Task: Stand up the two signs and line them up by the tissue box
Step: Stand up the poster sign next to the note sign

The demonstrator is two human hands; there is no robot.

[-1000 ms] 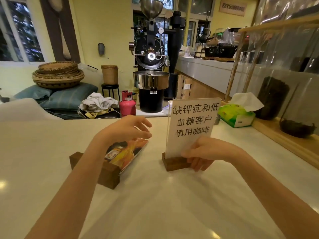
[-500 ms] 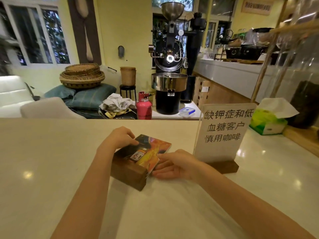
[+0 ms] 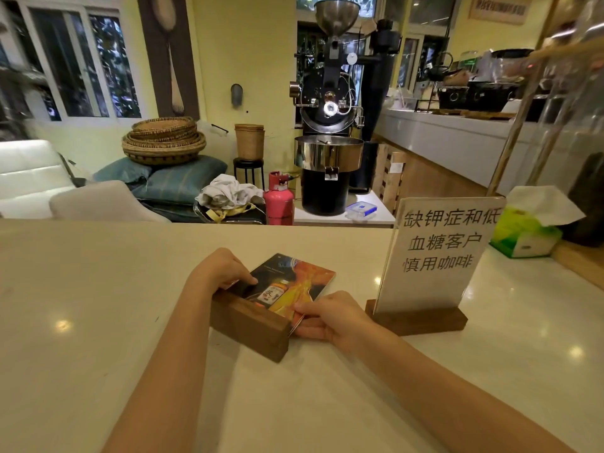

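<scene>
Now: second sign flat on desk (image 3: pixel 98 322), both hands on it, not yet stood up.

Lying picture sign (image 3: pixel 294 289) dead centre, wooden base (image 3: pixel 250 328) nearest at 6 o'clock, panel pointing away toward 1 o'clock; long axis of base running 10 to 4. Left hand (image 3: pixel 220 269) closed over the base's far-left end and panel corner; right hand (image 3: pixel 330 317) pinching the panel's right edge near the base. Equally near, one per side. Text sign (image 3: pixel 438 253) already upright at 3 o'clock, apart from the hands. Tissue box (image 3: pixel 523 233) further out at 2 o'clock. Next likely: tip panel up over base, then slide right.
</scene>
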